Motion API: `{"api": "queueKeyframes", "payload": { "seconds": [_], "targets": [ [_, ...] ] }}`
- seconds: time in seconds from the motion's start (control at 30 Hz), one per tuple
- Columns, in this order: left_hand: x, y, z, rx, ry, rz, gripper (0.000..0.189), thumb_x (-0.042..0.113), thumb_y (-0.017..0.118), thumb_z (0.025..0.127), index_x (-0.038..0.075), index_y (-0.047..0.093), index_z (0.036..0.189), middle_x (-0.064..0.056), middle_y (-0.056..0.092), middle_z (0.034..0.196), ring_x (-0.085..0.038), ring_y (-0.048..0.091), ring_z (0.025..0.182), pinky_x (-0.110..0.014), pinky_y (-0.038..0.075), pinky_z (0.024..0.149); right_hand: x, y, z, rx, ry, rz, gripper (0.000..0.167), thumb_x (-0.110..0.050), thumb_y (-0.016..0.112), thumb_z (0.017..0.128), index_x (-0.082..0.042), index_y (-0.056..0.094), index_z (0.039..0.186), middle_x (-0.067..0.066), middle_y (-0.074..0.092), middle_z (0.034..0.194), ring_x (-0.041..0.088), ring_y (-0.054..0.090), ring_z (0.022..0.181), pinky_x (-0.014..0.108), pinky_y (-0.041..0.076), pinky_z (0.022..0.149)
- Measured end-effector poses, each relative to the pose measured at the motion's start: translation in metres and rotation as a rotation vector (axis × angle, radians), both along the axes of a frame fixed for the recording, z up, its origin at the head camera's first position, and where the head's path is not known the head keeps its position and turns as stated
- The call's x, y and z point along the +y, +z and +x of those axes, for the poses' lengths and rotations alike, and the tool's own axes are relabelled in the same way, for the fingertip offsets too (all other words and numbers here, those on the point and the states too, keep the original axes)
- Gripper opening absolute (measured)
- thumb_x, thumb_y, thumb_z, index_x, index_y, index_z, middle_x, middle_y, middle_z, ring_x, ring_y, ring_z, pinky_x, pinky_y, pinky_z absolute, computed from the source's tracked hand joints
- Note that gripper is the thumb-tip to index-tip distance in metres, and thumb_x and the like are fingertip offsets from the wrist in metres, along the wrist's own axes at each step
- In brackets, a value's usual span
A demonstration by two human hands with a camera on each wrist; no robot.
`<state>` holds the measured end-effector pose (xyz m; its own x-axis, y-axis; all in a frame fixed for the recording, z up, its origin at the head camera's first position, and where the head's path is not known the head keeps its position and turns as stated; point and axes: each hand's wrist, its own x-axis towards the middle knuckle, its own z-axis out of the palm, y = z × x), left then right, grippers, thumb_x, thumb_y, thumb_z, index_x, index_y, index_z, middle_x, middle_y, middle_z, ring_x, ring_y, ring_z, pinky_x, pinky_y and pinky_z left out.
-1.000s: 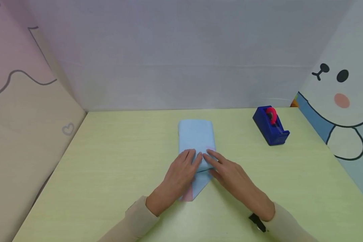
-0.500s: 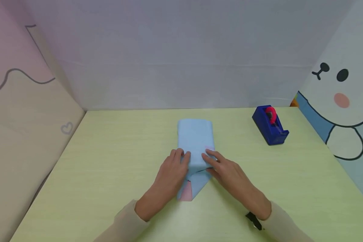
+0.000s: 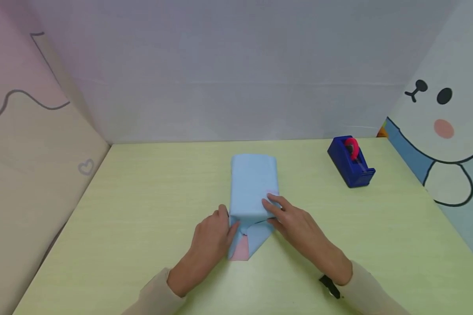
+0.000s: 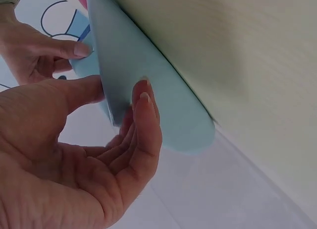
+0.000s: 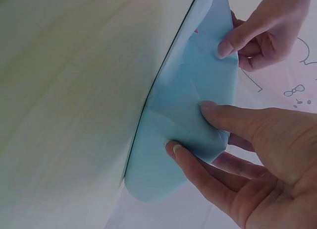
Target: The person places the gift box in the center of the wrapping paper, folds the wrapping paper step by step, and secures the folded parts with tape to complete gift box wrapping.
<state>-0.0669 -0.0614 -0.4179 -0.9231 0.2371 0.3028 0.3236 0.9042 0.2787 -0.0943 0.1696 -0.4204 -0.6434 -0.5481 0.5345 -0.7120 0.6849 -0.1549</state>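
A box-shaped package (image 3: 254, 183) wrapped in light blue paper lies on the table. At its near end a tapered paper flap (image 3: 260, 236) points towards me, with a pink patch (image 3: 240, 249) at its tip. My left hand (image 3: 210, 236) grips the near left corner, thumb against the folded end and fingers along the side. My right hand (image 3: 299, 227) holds the near right corner; in the right wrist view its thumb (image 5: 218, 112) presses the creased end paper while the fingers lie on the side. The package's underside is hidden.
A dark blue tape dispenser (image 3: 351, 162) with a pink-red roll stands at the back right of the pale table (image 3: 161, 183). A light cloth wall (image 3: 236, 87) rises along the back edge, and printed panels flank both sides.
My left hand has slid left and towards me, from the package's top to its near left corner, uncovering more of the top and flap. The right hand stays at its corner.
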Motion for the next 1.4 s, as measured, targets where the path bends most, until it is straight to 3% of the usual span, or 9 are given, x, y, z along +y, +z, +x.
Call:
{"api": "queueKeyframes", "payload": {
  "seconds": [0.2, 0.4, 0.7, 0.9, 1.03, 1.17, 1.4],
  "targets": [
    [-0.002, -0.001, 0.005, 0.019, -0.035, -0.044, 0.045, 0.019, 0.082, 0.088, 0.009, 0.047, 0.062, 0.001, 0.037, 0.051, -0.012, 0.031, 0.043, -0.023, 0.023, 0.040, 0.000, 0.000, 0.001, 0.006, -0.003, 0.006, 0.053, -0.004, 0.090, 0.076, -0.001, 0.071, 0.125, 0.019, 0.066, 0.126, 0.025, 0.073, 0.075, 0.031, 0.056, 0.056],
    [-0.002, -0.002, 0.007, -0.007, -0.077, -0.004, 0.049, 0.017, 0.082, 0.087, 0.012, 0.041, 0.059, 0.004, 0.032, 0.049, -0.009, 0.025, 0.044, -0.021, 0.017, 0.041, 0.000, 0.000, 0.002, 0.024, -0.005, 0.013, 0.054, -0.004, 0.091, 0.075, -0.001, 0.071, 0.125, 0.019, 0.066, 0.126, 0.024, 0.072, 0.072, 0.030, 0.054, 0.054],
    [0.003, -0.004, 0.007, -0.076, -0.123, 0.107, 0.034, 0.015, 0.078, 0.090, 0.008, 0.050, 0.072, 0.003, 0.042, 0.058, -0.010, 0.034, 0.047, -0.023, 0.027, 0.042, -0.001, -0.001, 0.002, 0.020, -0.012, 0.029, 0.058, -0.004, 0.092, 0.074, 0.000, 0.070, 0.127, 0.019, 0.065, 0.128, 0.025, 0.072, 0.076, 0.032, 0.056, 0.058],
    [-0.001, -0.007, 0.009, -0.031, -0.181, 0.123, 0.026, 0.014, 0.083, 0.087, 0.004, 0.059, 0.089, -0.002, 0.053, 0.076, -0.012, 0.043, 0.057, -0.023, 0.036, 0.047, -0.001, 0.000, 0.002, 0.021, -0.019, 0.038, 0.059, -0.005, 0.092, 0.074, 0.000, 0.069, 0.127, 0.018, 0.065, 0.128, 0.026, 0.073, 0.077, 0.033, 0.057, 0.059],
    [-0.004, -0.008, 0.011, 0.012, -0.243, 0.092, 0.024, 0.014, 0.082, 0.088, 0.002, 0.063, 0.097, -0.006, 0.060, 0.089, -0.015, 0.053, 0.068, -0.026, 0.046, 0.053, -0.001, 0.000, 0.002, 0.032, -0.018, 0.044, 0.059, -0.005, 0.092, 0.074, 0.000, 0.069, 0.128, 0.018, 0.065, 0.128, 0.026, 0.072, 0.077, 0.033, 0.057, 0.059],
    [-0.007, -0.009, 0.011, 0.031, -0.300, 0.021, 0.023, 0.009, 0.078, 0.090, 0.001, 0.062, 0.104, -0.006, 0.060, 0.093, -0.016, 0.055, 0.075, -0.028, 0.050, 0.057, -0.001, 0.000, 0.002, 0.028, -0.019, 0.047, 0.059, -0.005, 0.091, 0.075, -0.001, 0.069, 0.129, 0.018, 0.065, 0.129, 0.025, 0.073, 0.078, 0.032, 0.057, 0.059],
    [-0.007, -0.009, 0.009, -0.003, -0.374, -0.003, 0.032, 0.008, 0.082, 0.088, 0.001, 0.059, 0.109, -0.007, 0.058, 0.097, -0.017, 0.055, 0.080, -0.028, 0.052, 0.065, -0.001, 0.001, 0.004, 0.006, -0.035, 0.061, 0.059, -0.006, 0.091, 0.076, -0.002, 0.069, 0.130, 0.017, 0.065, 0.129, 0.025, 0.073, 0.078, 0.033, 0.057, 0.059]
  ]
}}
